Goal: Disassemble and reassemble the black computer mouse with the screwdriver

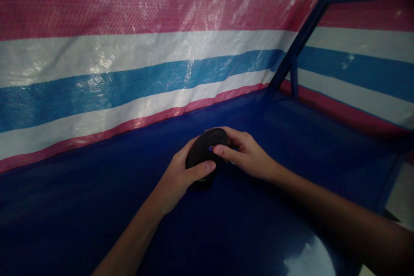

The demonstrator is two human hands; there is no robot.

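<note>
A black, rounded, elongated object is held tilted between my two hands, above or against a dark blue surface; its exact kind cannot be made out. A small blue-violet spot shows on it near my right thumb. My left hand is closed around its left and lower side, with the thumb across the front. On the upper right, my right hand grips the edge, its thumb pressed on the front by the blue spot. The fingers behind the object are mostly hidden.
The dark blue surface spreads under my hands. Behind it hangs a red, white and blue striped plastic sheet, which continues on the right. A blue metal frame post stands at the corner. Bright light reflects off the surface at the lower right.
</note>
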